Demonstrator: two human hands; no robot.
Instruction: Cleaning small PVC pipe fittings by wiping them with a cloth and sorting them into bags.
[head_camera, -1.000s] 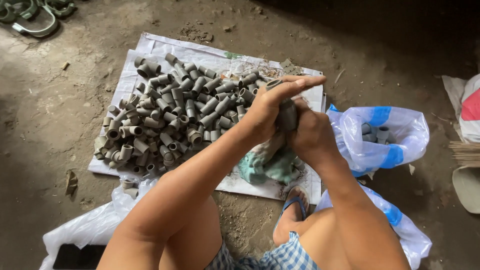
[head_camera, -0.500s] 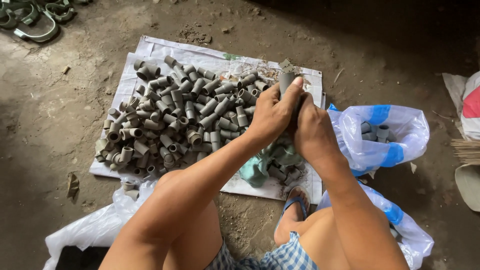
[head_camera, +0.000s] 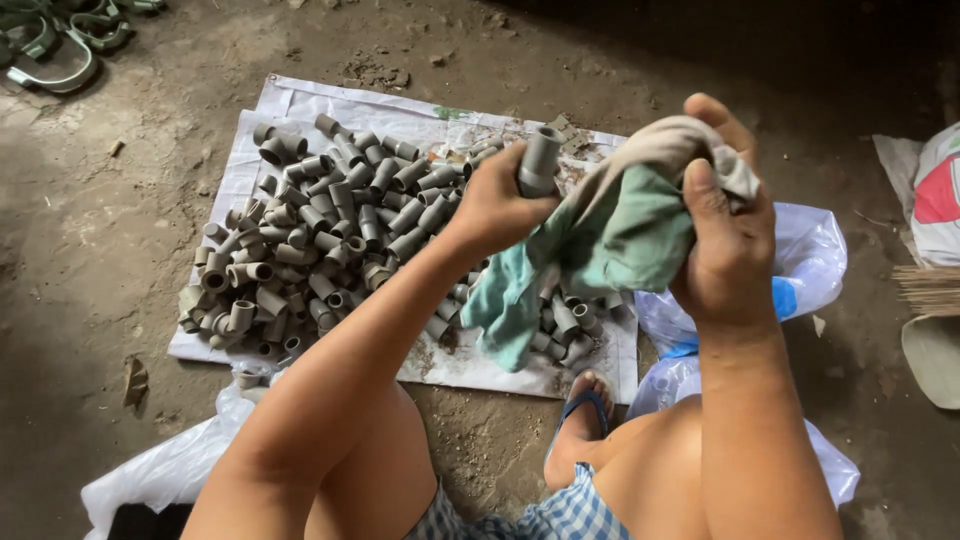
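A short grey pipe fitting (head_camera: 541, 160) is standing nearly upright, its open end facing up, above the heaped fittings. A crumpled teal and grey cloth (head_camera: 610, 235) is draping beside it, one corner hanging down

A single head-worn camera looks steeply down from close above the person's knees onto the dirt floor (head_camera: 120, 300) ahead.

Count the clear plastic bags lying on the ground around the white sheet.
2, perhaps more hidden: one plastic bag right of the white sheet, behind the right hand; another bag at lower left, beside the knee.
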